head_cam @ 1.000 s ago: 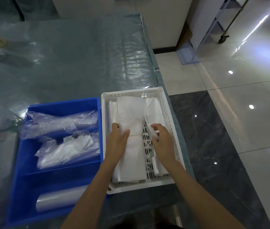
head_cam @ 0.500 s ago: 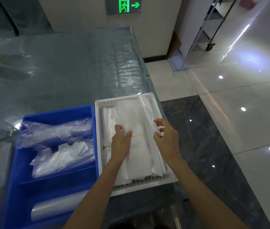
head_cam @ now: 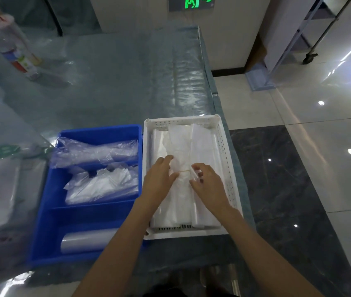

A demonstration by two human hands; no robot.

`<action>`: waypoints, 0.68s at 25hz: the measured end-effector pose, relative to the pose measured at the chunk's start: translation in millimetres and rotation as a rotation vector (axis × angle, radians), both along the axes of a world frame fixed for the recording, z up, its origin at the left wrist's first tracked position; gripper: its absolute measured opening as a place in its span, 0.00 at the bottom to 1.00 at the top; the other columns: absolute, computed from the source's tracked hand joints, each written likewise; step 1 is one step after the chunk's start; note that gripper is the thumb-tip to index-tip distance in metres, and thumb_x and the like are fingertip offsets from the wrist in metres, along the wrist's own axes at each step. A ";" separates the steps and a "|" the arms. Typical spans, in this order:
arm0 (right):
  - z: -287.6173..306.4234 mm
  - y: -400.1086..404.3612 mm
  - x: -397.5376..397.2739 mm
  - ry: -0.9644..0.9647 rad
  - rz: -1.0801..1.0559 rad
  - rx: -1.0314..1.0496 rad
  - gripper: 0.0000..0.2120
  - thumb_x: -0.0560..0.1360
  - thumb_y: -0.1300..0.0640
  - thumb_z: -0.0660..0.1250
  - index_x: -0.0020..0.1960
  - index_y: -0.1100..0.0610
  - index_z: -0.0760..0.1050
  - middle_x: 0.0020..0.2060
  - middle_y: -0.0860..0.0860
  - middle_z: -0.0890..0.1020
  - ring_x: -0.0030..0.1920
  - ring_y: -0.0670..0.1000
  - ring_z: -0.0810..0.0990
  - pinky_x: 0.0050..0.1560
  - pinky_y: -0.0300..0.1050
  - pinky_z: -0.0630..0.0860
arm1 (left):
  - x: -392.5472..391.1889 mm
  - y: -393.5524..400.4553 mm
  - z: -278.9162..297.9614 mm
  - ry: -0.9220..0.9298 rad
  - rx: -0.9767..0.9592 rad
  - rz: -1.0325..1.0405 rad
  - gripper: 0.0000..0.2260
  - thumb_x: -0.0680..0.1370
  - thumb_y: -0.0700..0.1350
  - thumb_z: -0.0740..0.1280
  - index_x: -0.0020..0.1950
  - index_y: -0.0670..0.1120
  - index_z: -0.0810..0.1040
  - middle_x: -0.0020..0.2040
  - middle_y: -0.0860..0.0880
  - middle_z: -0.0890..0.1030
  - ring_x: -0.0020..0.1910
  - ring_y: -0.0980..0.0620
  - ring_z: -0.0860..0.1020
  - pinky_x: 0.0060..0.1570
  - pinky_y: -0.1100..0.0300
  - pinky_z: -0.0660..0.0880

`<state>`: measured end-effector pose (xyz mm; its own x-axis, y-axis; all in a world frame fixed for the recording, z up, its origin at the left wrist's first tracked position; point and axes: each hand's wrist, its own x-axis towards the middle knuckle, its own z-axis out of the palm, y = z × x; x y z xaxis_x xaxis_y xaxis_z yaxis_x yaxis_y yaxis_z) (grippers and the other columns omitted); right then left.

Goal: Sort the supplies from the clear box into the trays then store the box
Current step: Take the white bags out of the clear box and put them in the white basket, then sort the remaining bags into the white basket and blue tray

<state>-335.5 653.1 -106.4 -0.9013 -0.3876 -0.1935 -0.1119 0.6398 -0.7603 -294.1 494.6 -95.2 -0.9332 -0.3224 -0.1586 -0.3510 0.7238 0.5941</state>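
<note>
Both hands work inside the white perforated tray (head_cam: 224, 146): the left hand (head_cam: 158, 179) lies flat, fingers straight, on a banded bundle of translucent plastic bags (head_cam: 181, 144), while the right hand (head_cam: 207, 185) pinches a clear strip beside it. That bundle runs lengthwise, pointing away from the person. Touching the tray's left side, a blue divided bin (head_cam: 48, 221) holds crinkled clear bags and a smooth roll on the film-covered tabletop (head_cam: 106, 82).

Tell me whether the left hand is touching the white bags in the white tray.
Touching. The head view shows the left hand lying flat on the white bags in the white tray, with no gap beneath its fingers.
</note>
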 end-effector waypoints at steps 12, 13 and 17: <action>29.5 25.0 -30.5 0.096 0.327 0.111 0.16 0.79 0.52 0.62 0.66 0.53 0.68 0.64 0.49 0.73 0.61 0.50 0.74 0.63 0.40 0.68 | 15.8 13.0 30.1 0.053 -0.343 -0.008 0.21 0.78 0.48 0.65 0.70 0.49 0.66 0.65 0.50 0.72 0.62 0.49 0.73 0.54 0.53 0.76; 35.5 24.4 -35.1 0.133 0.370 0.114 0.16 0.79 0.53 0.62 0.66 0.53 0.69 0.63 0.50 0.74 0.61 0.50 0.75 0.61 0.39 0.68 | 19.9 13.1 35.2 0.070 -0.365 0.013 0.21 0.78 0.48 0.65 0.70 0.49 0.67 0.66 0.49 0.72 0.63 0.49 0.73 0.55 0.53 0.76; 66.9 9.9 -47.2 0.276 0.536 0.143 0.15 0.79 0.55 0.62 0.65 0.54 0.70 0.59 0.52 0.77 0.58 0.51 0.75 0.56 0.40 0.70 | 40.3 10.0 54.8 0.145 -0.441 0.123 0.18 0.78 0.44 0.65 0.68 0.47 0.71 0.65 0.48 0.75 0.61 0.47 0.74 0.54 0.53 0.74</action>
